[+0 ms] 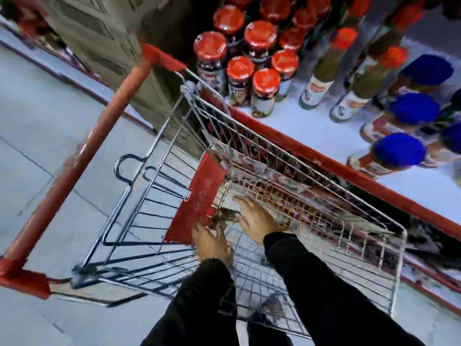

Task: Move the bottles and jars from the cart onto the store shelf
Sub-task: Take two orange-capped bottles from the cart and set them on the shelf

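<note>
Both my hands reach down into the wire basket of the shopping cart (374,221). A small dark jar (222,216) with a red lid lies near the cart's red flap, blurred by motion. My left hand (212,243) curls its fingers round the jar from below. My right hand (257,219) lies beside the jar with fingers spread and its thumb touching it. The white store shelf (311,136) with a red front edge runs along the cart's far side. It holds red-lidded jars (240,78), tall red-capped bottles (321,71) and blue-lidded jars (399,152).
The cart's red push handle (99,136) crosses the left of the view over a grey tiled floor (37,121). A red flap (199,196) stands between the child seat and the basket. A grey shelf upright (99,33) rises at the upper left.
</note>
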The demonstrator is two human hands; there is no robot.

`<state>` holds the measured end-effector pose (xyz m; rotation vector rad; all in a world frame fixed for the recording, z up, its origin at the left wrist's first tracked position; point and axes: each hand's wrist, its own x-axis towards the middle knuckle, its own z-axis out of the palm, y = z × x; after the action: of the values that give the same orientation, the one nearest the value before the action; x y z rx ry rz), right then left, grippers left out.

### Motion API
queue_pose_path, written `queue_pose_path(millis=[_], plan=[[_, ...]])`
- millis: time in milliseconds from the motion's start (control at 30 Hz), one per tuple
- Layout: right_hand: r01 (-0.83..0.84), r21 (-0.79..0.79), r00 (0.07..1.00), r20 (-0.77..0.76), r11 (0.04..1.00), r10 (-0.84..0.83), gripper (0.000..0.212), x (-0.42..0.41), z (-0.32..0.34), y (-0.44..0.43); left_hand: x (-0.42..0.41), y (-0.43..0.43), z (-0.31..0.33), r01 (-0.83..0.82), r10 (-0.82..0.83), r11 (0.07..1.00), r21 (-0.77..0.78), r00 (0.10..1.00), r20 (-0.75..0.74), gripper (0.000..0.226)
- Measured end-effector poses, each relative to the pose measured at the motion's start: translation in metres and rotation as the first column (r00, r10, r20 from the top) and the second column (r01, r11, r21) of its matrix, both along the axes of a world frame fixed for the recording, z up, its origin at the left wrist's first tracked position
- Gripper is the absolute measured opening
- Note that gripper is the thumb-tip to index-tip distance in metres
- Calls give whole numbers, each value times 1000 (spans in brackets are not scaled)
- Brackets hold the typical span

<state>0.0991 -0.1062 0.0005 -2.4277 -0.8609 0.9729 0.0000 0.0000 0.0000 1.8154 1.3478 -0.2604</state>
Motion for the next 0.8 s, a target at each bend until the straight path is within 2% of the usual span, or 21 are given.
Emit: queue_pose_path(millis=[67,133,267,433,633,733,800], plan=[[-17,-38,997,-77,999,14,52,7,-19,12,6,5,-19,-130,116,989,-77,979,-170,69],[-15,-62,994,-113,998,8,51,11,-36,23,8,10,-42,-286,247,948,-139,939,-241,68],[3,-32,992,-125,999,-7,46,16,-71,46,11,9,-78,-412,386,900,-141,905,-180,56],[-15,-27,986,-169,1000,10,44,18,-105,59,16,8,-100,-545,541,834,-83,838,-71,55],[39,72,987,-162,997,-27,44,18,-119,52,18,4,-110,-561,561,828,7,828,-26,50],[160,115,975,-171,980,-139,46,13,-119,30,15,2,-109,-510,510,859,35,860,13,49],[300,146,938,-223,943,-264,46,9,-117,12,11,2,-104,-429,429,903,33,903,5,48]])
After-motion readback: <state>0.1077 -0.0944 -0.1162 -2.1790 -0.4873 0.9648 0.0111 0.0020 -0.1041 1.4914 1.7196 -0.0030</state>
